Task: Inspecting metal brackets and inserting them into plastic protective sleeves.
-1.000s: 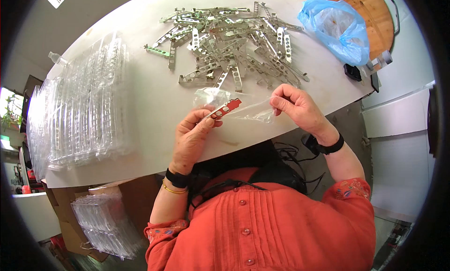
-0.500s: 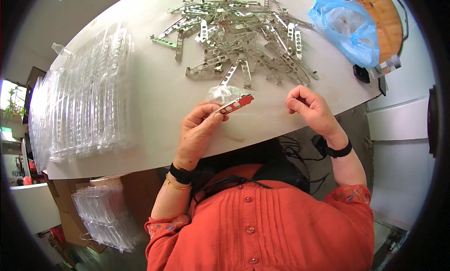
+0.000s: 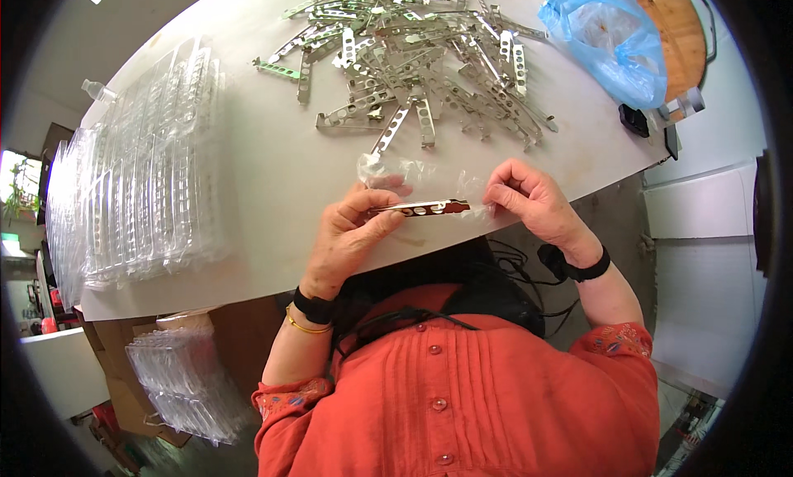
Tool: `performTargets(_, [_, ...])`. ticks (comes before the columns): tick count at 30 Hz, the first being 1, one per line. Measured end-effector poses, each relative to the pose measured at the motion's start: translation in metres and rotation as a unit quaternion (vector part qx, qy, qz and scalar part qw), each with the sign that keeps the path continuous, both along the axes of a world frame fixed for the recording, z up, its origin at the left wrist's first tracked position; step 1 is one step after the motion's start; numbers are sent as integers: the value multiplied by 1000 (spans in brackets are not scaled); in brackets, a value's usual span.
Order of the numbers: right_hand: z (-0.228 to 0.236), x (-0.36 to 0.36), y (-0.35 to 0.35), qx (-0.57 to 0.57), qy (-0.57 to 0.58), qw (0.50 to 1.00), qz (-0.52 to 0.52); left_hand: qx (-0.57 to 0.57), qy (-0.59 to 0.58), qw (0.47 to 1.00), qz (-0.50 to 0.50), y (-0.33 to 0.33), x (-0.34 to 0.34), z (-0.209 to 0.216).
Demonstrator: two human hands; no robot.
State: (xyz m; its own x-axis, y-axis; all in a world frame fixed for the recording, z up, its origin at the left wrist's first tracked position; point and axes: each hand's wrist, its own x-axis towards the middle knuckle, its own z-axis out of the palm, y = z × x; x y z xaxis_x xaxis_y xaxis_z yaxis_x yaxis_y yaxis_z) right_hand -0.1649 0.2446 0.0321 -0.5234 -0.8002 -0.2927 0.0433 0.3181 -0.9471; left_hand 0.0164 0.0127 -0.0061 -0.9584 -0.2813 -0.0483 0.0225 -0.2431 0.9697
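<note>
At center, the left hand pinches a perforated metal strip; the right hand pinches clear film near the desk's lower edge. Upper right, a blue bag holds clear plastic; desk surface stretches leftward to stacked clear trays.

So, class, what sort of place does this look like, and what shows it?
Probably a small workshop: a heap of perforated metal strips lies on the pale table, with many clear plastic trays bunched together at its left side.
</note>
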Motion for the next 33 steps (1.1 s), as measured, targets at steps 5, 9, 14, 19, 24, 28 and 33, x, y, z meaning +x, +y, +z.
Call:
performTargets(5, [-2,13,-5,-29,-82,996,3,35,-13,999,-5,0,0,0])
performTargets(9, [0,12,0,-33,-41,993,102,-5,5,1000,-29,-2,0,-3])
performTargets(14, [15,-8,3,-61,-2,997,36,7,-17,996,-82,1,3,4])
performTargets(19, [34,2,-22,-95,132,985,53,-32,-47,989,-136,12,-2,25])
performTargets(24, [37,13,-51,-136,252,951,119,-245,36,945,-213,20,-14,44])
performTargets(28, [36,8,-56,-28,243,949,197,-273,50,931,-236,23,-14,41])
performTargets(33, [28,2,-62,-112,192,970,95,-203,13,960,-194,12,-13,41])
